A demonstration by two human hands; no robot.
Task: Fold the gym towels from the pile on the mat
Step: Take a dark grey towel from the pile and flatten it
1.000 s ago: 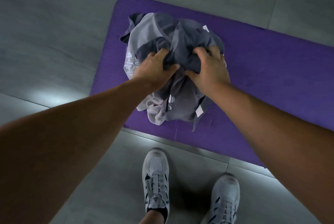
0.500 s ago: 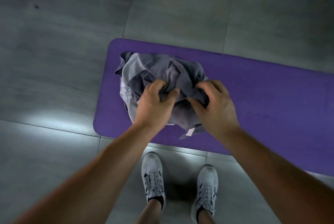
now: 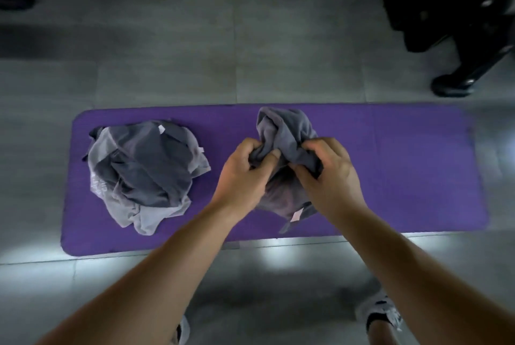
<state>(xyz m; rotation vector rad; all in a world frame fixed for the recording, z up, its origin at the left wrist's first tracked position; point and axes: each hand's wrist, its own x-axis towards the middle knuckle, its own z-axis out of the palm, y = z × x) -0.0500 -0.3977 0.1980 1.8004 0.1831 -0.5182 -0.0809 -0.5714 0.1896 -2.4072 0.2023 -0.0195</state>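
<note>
Grey floor (image 3: 111, 266) underfoot, purple mat (image 3: 404, 166) beyond. At mid-mat the left hand (image 3: 245, 174) and right hand (image 3: 328, 174) each clamp curled fingers on one bunched towel (image 3: 287, 130) — better to work along to two corners and spread it flat before folding. The pile (image 3: 145, 166) lies apart, toward the mat's left end.

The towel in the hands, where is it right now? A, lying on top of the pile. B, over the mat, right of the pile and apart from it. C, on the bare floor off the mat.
B: the left hand and right hand grip the bunched towel over the purple mat, with bare mat between it and the pile at the left end.
</note>
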